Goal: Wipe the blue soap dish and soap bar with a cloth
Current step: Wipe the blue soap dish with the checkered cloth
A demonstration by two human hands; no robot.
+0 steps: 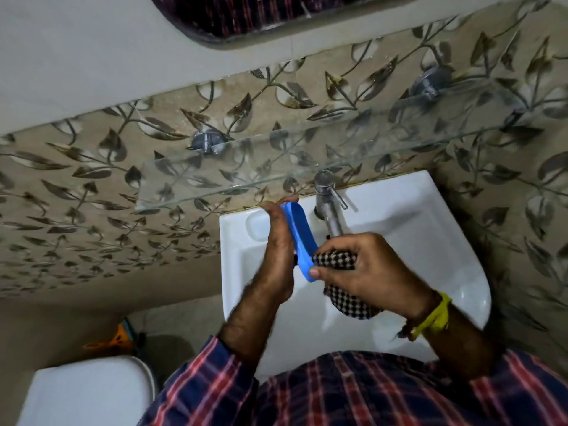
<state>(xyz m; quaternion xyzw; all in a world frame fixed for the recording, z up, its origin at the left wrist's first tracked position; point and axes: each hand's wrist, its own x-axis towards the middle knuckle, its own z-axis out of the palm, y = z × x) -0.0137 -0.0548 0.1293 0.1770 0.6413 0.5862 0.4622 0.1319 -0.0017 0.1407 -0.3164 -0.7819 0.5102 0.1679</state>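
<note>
Thin oval blue plastic soap dish [300,241]: judged light, rigid, slippery; left hand [278,241] fingers flat against it; right hand [365,269] fingers clamped on checked cloth [341,262].

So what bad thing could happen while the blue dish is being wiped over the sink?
The blue soap dish stands on edge against the left hand, whose fingers look mostly straight, so it could slip and drop into the sink.

The right hand rubs the checked cloth right beside the metal tap, so knuckles might bump it.

The soap bar isn't visible here, so it may get forgotten.
</note>
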